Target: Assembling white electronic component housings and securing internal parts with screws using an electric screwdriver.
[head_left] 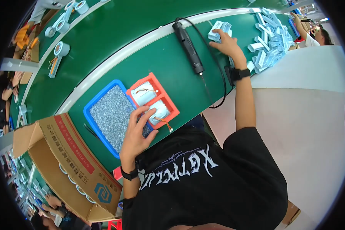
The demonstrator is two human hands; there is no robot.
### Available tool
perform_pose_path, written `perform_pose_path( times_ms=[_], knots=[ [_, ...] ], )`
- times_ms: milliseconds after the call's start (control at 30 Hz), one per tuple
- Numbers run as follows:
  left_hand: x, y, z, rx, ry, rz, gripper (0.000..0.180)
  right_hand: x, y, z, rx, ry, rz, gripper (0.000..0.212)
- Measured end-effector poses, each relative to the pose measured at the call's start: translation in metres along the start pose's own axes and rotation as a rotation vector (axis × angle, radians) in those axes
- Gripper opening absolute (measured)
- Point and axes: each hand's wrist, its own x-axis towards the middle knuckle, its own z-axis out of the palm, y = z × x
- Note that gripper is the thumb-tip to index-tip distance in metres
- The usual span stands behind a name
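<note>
My left hand (136,132) is over the near edge of a red two-part bin (171,102), fingers apart. Its fingertips reach the nearer of two white-wrapped battery packs (161,111) with coloured wires; whether they touch it I cannot tell. Beside this bin lies a blue tray (89,115) full of small silvery metal pieces, perhaps screws. My right hand (230,45) is stretched out to the far right, thumb and fingers spread. Its index finger lies over a pair of pale blue plastic housings (221,30); a firm grip does not show.
A black electric screwdriver (188,48) with a looping cable lies between my hands. Pale blue housings (270,44) are heaped at right. An open cardboard box (74,153) stands at left. Beyond a white rail, more pale blue parts (61,48) rest on the green surface. Other people work around.
</note>
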Motion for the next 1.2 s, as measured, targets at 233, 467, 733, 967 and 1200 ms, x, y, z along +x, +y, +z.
perform_pose_path(
  times_ms=[233, 467, 733, 967, 1200],
  knots=[
    [0.011, -0.016, -0.035, 0.046, 0.076, -0.066, 0.049, -0.011, -0.031, -0.006, -0.089, 0.085, 0.002, 0.042],
    [0.049, 0.013, -0.02, 0.354, 0.335, -0.005, 0.038, -0.022, -0.012, -0.038, 0.561, 0.409, 0.035, 0.029],
    [0.063, 0.001, -0.007, 0.294, 0.297, 0.098, 0.017, -0.091, -0.114, -0.069, 1.361, 0.262, -0.419, 0.044],
    [0.068, -0.005, 0.002, 0.085, 0.358, -0.03, 0.012, -0.084, -0.19, 0.009, 0.891, 0.077, -0.431, 0.027],
    [0.084, -0.011, 0.011, 0.048, 0.49, 0.013, 0.012, -0.09, -0.193, 0.032, 0.475, -0.091, -0.635, 0.033]
  ],
)
